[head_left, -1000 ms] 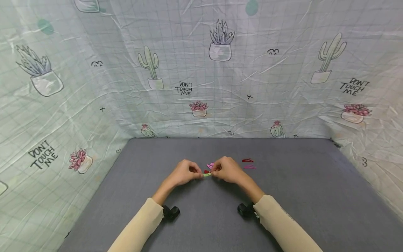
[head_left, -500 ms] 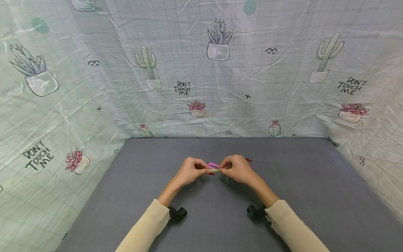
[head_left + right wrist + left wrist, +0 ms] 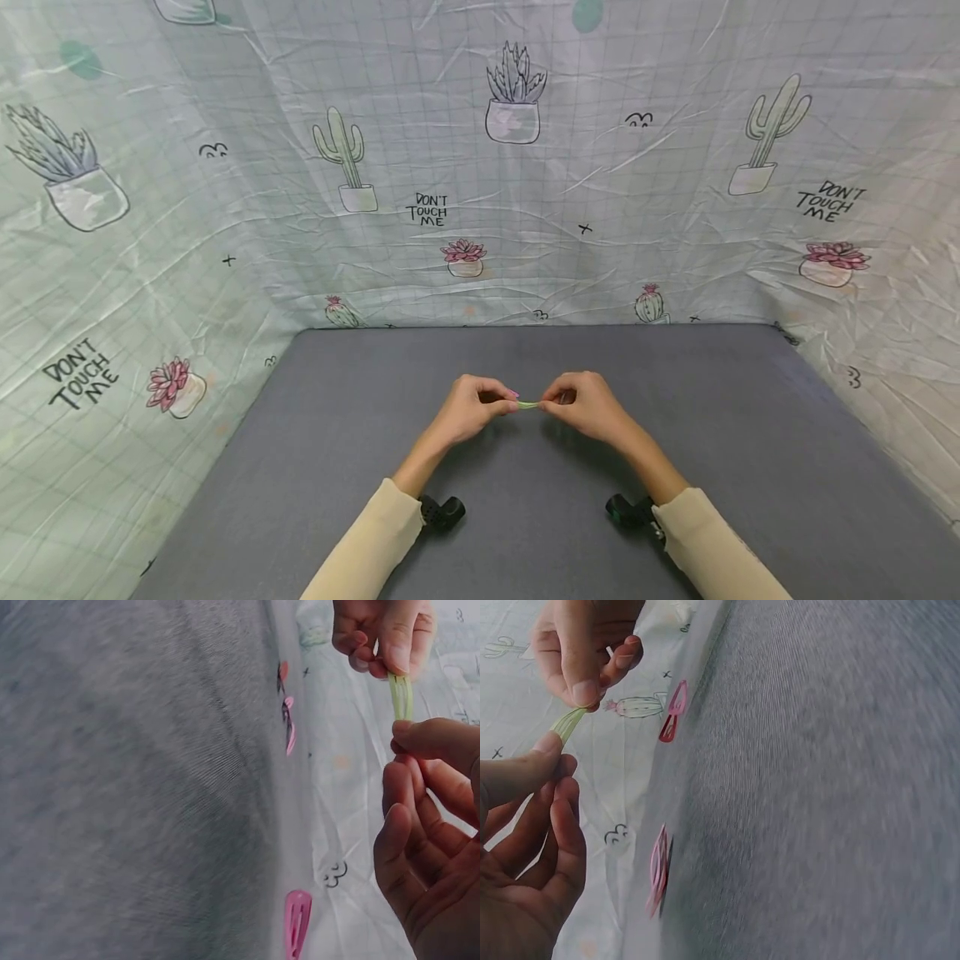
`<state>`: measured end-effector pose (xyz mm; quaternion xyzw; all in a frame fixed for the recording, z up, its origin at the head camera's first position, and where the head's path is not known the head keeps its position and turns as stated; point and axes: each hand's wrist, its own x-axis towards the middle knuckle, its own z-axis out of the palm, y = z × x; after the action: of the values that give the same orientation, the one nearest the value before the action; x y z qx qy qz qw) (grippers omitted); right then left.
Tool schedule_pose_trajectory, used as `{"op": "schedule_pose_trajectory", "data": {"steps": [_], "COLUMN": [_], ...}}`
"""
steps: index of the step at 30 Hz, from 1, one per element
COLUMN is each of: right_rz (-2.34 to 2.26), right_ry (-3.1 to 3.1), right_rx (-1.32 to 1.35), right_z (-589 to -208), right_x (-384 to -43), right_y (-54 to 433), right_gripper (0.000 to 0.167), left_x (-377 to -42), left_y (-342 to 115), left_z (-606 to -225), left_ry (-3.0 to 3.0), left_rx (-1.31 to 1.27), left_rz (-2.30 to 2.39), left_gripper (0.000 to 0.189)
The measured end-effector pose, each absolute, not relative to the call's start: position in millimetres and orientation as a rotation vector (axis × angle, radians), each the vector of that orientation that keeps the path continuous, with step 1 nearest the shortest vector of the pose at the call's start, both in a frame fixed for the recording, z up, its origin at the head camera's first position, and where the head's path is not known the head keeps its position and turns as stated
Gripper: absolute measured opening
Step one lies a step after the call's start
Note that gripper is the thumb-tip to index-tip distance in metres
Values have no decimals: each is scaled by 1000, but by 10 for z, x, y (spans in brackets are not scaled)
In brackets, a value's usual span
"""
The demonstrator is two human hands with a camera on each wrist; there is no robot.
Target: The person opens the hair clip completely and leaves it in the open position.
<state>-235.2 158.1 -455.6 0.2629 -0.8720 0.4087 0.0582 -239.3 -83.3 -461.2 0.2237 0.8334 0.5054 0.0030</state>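
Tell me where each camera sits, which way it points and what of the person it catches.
Head: worn on the head, facing forward and down at the gray table and patterned cloth; left hand, right hand and both sleeves show.
Left wrist: worn there, looking past the near left hand to the right hand, with table and cloth appearing sideways.
Right wrist: worn there, looking past the near right hand to the left hand at the top.
Shared: both wrist views show the green clip pinched between the hands.
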Motion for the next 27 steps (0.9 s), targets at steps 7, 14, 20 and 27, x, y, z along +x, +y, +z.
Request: {"op": "schedule_pose_trajectory", "data": {"steps": [7, 14, 20, 27], "right_rz": [1285, 1298, 1310, 1350], "right_ry": [-2576, -2554, -2538, -2531], "right_rx": [801, 821, 853, 849], "right_z": [-4640, -4699, -4735, -4743], "right_x": [-2347, -2354, -2339, -2340], "right_y": [1668, 1717, 1743, 1750], "right_gripper": [6, 8, 8, 9], "left_x": [-2411, -2410, -2415, -2406], "left_y": [-753, -719, -713, -721], "left_z": [-4680, -4722, -4744, -4754], "left_ry": [2659, 2689, 2672, 2654], "left_rx": [672, 659, 671, 678], "left_rz": [1611, 1588, 1574, 1579], "left_gripper": [8, 7, 6, 5]}}
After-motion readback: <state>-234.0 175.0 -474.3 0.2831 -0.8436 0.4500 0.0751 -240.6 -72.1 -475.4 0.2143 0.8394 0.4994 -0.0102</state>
